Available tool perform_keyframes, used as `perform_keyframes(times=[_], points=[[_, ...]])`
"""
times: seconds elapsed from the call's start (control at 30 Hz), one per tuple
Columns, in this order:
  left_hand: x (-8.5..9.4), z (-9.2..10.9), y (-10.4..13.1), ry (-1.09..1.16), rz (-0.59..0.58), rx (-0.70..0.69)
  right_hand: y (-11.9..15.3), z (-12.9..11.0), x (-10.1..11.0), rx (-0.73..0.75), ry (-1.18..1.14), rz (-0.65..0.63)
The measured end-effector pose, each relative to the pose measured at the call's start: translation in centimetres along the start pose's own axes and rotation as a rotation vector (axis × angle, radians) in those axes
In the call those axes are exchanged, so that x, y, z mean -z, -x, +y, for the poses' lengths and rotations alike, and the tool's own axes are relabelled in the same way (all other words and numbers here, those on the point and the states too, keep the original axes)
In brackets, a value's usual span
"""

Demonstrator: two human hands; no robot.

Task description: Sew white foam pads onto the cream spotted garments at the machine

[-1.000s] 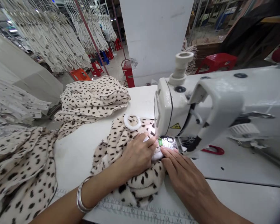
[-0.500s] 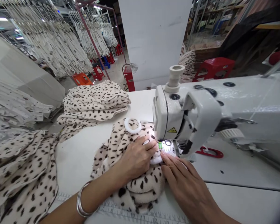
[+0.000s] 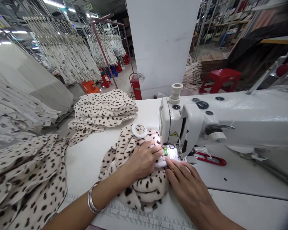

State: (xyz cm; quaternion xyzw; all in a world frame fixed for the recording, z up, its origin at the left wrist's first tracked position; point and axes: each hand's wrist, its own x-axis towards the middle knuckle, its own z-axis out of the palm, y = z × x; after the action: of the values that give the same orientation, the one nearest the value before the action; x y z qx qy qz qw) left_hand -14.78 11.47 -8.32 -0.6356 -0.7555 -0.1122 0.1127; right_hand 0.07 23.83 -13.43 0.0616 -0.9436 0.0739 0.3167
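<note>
A spotted fleece garment piece point(image 3: 124, 147) lies bunched under the head of a white sewing machine point(image 3: 169, 124). On its upper part shows a white ring-shaped trim point(image 3: 139, 131). My left hand point(image 3: 145, 159) is curled over the fleece, fingertips gripping it just left of the lit needle area; its thumb is hidden. Flat on the machine bed, my right hand point(image 3: 189, 182) has its fingers stretched out, tips touching the white edge point(image 3: 161, 163) of the piece. A small green printed patch point(image 3: 165, 151) shows between the hands. The needle itself cannot be made out.
More spotted fleece lies folded at the back point(image 3: 105, 108) and heaped at the left point(image 3: 26, 179). Red thread snips point(image 3: 212, 159) rest right of the needle area. A printed ruler point(image 3: 134, 217) runs along the front of the table point(image 3: 84, 166). A white pillar point(image 3: 163, 48) stands behind.
The head view has shifted, so the machine and fabrics appear lower in it. Both hands keep nearly the same places on the fleece by the needle area.
</note>
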Motion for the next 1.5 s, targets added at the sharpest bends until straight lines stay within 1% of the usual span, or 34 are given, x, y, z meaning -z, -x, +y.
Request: perform_keyframes(times=[0.17, 0.27, 0.33, 0.43, 0.5, 0.57, 0.7, 0.83, 0.97, 1.07, 1.13, 1.23, 1.27, 1.37, 1.43, 1.5], points=[[0.2, -0.1, 0.1, -0.035, -0.027, -0.022, -0.1, -0.1, 1.0, 0.035, 0.028, 0.04], [0.1, 0.0, 0.2, -0.048, -0.005, -0.039, 0.3, -0.2, 1.7, 0.09, -0.022, -0.022], [0.2, 0.1, 0.2, -0.049, 0.023, -0.058, 0.6, -0.3, 2.1, 0.148, -0.061, -0.008], [0.5, 0.3, 0.3, 0.023, 0.069, -0.135, 0.9, -0.4, 2.6, 0.194, -0.104, 0.024], [1.0, 0.5, 0.5, 0.107, 0.081, -0.205, 1.0, -0.5, 2.9, 0.213, -0.14, -0.022], [1.4, 0.5, 0.6, 0.168, 0.071, -0.234, 1.1, -0.6, 3.2, 0.214, -0.153, -0.038], [1.8, 0.2, 0.7, 0.208, 0.034, -0.199, 1.4, -0.9, 3.6, 0.2, -0.141, -0.008], [1.7, -0.1, 0.8, 0.203, -0.02, -0.202, 1.4, -1.3, 3.0, 0.158, -0.153, -0.039], [1.7, 0.1, 0.8, 0.177, -0.057, -0.189, 1.3, -1.4, 2.7, 0.168, -0.207, -0.079], [1.7, 0.3, 0.7, 0.187, -0.036, -0.18, 1.3, -0.9, 3.2, 0.117, -0.28, -0.09], [1.7, 0.4, 0.7, 0.199, -0.021, -0.175, 1.3, -0.4, 3.5, 0.031, -0.297, -0.078], [1.7, 0.4, 0.6, 0.211, -0.026, -0.174, 1.1, 0.1, 3.4, -0.101, -0.241, -0.07], [1.7, 0.4, 0.5, 0.215, -0.027, -0.176, 0.9, 0.1, 3.2, -0.118, -0.217, -0.074], [1.8, 0.5, 0.4, 0.233, 0.001, -0.176, 0.5, -0.1, 2.6, -0.107, -0.212, -0.086], [1.8, 0.6, 0.4, 0.248, 0.021, -0.17, 0.1, -0.3, 2.6, -0.149, -0.277, -0.12], [1.8, 0.7, 0.4, 0.258, 0.018, -0.157, -0.3, -0.3, 2.9, -0.272, -0.426, -0.216]])
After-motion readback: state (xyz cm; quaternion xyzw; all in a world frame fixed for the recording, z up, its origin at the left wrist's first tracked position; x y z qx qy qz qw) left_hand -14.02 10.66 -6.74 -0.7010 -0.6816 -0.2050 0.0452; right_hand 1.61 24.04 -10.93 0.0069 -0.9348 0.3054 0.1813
